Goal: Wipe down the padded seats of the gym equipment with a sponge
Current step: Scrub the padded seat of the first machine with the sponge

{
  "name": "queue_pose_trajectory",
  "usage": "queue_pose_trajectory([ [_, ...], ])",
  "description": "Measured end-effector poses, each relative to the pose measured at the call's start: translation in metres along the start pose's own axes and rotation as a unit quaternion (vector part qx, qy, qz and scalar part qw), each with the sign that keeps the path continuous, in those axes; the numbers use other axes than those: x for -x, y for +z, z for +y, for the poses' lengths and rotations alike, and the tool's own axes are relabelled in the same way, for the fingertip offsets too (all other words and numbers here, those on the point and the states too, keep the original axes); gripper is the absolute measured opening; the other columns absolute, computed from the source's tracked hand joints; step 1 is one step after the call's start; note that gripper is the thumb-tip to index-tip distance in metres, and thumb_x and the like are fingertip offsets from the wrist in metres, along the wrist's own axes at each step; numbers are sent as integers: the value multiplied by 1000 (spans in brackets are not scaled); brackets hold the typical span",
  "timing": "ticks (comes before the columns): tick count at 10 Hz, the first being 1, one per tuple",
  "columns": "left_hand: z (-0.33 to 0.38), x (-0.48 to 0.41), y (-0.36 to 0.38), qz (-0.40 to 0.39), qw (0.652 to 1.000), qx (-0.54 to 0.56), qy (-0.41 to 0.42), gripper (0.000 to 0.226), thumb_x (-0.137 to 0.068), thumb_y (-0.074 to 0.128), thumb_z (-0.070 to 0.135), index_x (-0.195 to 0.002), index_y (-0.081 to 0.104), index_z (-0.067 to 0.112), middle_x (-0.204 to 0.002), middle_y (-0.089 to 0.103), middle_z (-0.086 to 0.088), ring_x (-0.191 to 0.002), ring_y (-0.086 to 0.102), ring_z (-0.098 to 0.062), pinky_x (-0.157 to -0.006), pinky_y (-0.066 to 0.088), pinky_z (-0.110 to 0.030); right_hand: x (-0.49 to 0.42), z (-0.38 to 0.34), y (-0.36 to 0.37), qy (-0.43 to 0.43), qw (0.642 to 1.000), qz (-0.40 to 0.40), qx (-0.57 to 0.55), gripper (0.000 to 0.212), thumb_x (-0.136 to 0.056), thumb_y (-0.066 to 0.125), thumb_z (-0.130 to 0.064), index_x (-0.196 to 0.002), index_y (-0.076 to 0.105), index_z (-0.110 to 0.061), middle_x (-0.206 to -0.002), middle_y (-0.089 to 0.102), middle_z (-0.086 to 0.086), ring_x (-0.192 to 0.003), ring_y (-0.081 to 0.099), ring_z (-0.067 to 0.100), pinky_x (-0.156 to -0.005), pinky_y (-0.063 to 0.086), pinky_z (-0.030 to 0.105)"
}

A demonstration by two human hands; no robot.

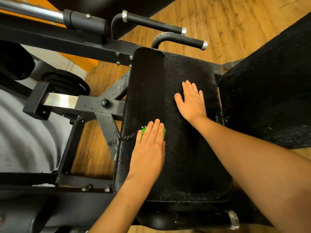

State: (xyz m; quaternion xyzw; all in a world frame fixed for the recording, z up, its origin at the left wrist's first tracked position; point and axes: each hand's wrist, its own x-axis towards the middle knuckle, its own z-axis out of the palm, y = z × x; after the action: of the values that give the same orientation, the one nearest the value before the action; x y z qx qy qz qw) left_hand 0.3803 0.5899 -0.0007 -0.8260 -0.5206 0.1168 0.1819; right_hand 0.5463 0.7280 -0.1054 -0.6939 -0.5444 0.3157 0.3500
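On the near-left part of the black padded seat [185, 165], pressing a green sponge [162, 132] flat under the left hand [149, 145]. Fingers [156, 130] straight and close together, laid over the sponge, not curled round it; only slivers of green showing at the tips and beside the outer finger. Just left of the sponge, at the seat's left edge, a thin line of suds [127, 137]. Toward the seat's right side and farther away, resting the right hand [191, 102] palm down on the bare pad, fingers straight and slightly fanned, thumb held apart, holding nothing. Along the seat's left strip, darker and smooth; across the rest, speckled with pale flecks. Beyond the seat's far edge, two black grip bars [181, 40] with silver end caps. Right of the seat, a second black pad [269, 81], likewise flecked. Left of the seat, a black steel frame [104, 105] and stacked weight plates [67, 81]. Below the seat, wooden floor [227, 22].
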Motion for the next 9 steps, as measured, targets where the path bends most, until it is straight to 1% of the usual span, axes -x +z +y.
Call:
queue_pose_trajectory([
  [1,1,-13,2,-8,1000,7,-6,51,-104,36,24,-152,43,8,-159,39,-10,-147,36,-27,-118,32,-48,0,1,1,-1,1000,5,0,64,-107,29,-49,-163,17,-21,-171,10,-5,-157,0,15,-128,0,43],
  [2,2,-29,4,-18,1000,15,-10,52,-104,43,25,-153,40,8,-160,37,-10,-149,33,-28,-119,28,-48,0,2,3,-4,1000,12,1,64,-107,28,-49,-163,18,-21,-171,11,-4,-157,1,15,-128,0,43],
  [3,0,-31,3,-14,1000,18,-4,52,-103,43,25,-152,41,7,-160,38,-11,-148,34,-28,-119,28,-48,-1,2,3,-4,1000,17,4,64,-106,28,-49,-163,19,-21,-171,11,-4,-158,1,15,-128,1,43],
  [4,0,-21,2,-12,1000,20,0,52,-103,39,24,-153,40,7,-160,37,-11,-149,34,-28,-119,28,-48,-1,2,4,-2,1000,20,4,64,-106,29,-49,-163,19,-21,-171,12,-4,-158,2,15,-128,1,43],
  [5,3,-8,0,-7,1000,10,-8,55,-102,29,27,-152,42,7,-159,39,-11,-147,37,-28,-118,30,-47,-1,1,3,-2,1000,16,2,64,-106,29,-49,-163,19,-21,-171,12,-4,-158,2,16,-128,1,43],
  [6,5,9,-2,-7,1000,10,-5,57,-100,28,28,-151,44,6,-158,40,-12,-145,40,-28,-117,33,-48,1,1,1,-6,1000,5,-5,64,-106,28,-49,-163,18,-20,-171,11,-4,-158,1,16,-128,0,43],
  [7,8,32,-4,-7,1000,13,0,58,-98,31,27,-150,44,6,-158,40,-12,-145,40,-29,-115,35,-49,2,1,-1,-5,1000,1,-6,64,-107,28,-48,-163,17,-20,-171,10,-4,-158,0,16,-128,-1,42],
  [8,9,48,-6,-17,1000,11,10,58,-98,34,27,-152,42,6,-160,38,-11,-146,38,-28,-115,37,-50,2,0,-1,0,1000,-2,-5,64,-107,28,-48,-163,17,-20,-171,10,-4,-158,0,16,-128,-1,42],
  [9,6,39,-5,-22,1000,8,17,58,-99,31,27,-153,39,6,-162,34,-12,-149,33,-28,-117,35,-50,2,0,-1,2,1000,-2,-4,64,-107,28,-48,-163,18,-20,-171,11,-3,-158,1,16,-128,0,42],
])
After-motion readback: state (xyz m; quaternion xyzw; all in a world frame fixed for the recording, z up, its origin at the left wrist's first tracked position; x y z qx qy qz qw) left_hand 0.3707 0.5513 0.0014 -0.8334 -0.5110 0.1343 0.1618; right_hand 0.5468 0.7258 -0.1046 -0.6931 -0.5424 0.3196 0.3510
